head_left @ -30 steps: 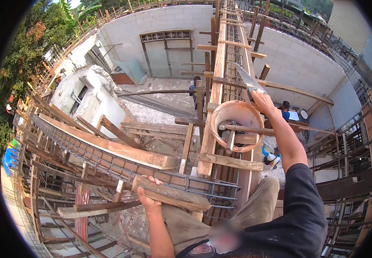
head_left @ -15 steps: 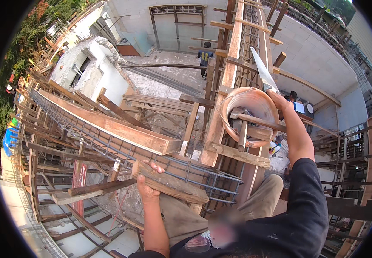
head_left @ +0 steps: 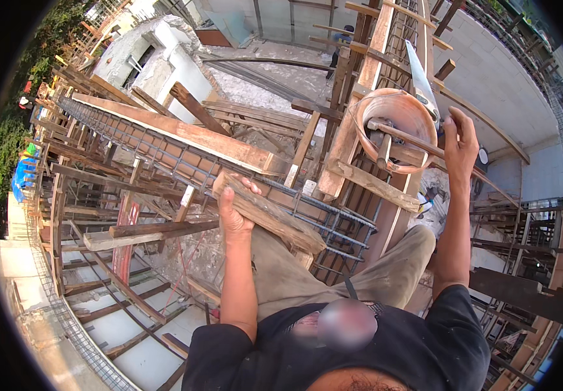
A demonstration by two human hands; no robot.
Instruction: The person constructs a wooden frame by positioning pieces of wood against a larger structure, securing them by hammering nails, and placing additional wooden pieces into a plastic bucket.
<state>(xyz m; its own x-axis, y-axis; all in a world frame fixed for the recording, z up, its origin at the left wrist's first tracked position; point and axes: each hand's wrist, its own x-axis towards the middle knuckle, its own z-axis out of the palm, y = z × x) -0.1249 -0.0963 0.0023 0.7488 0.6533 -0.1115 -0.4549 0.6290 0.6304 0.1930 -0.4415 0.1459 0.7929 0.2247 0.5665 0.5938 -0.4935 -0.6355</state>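
Timbers [head_left: 164, 229], stacked as a pair, project left of the left hand [head_left: 236, 220], which clasps a short wooden block [head_left: 271, 212] between thumb and fingers; the block slants rightward from this hand above the lap. A steel-rod cage [head_left: 183, 158] runs beyond the same hand. Between the hands, nearer the right, an orange bucket [head_left: 405, 104] contains wooden-handled tools [head_left: 415, 140]. The handsaw [head_left: 421, 81], gripped by the right hand [head_left: 462, 146] half a second earlier, now rests just beyond it, beside the bucket. That hand, fingers loosely bent, appears unloaded; the release, as judged, leaves the block the only piece held. No lettering is legible.
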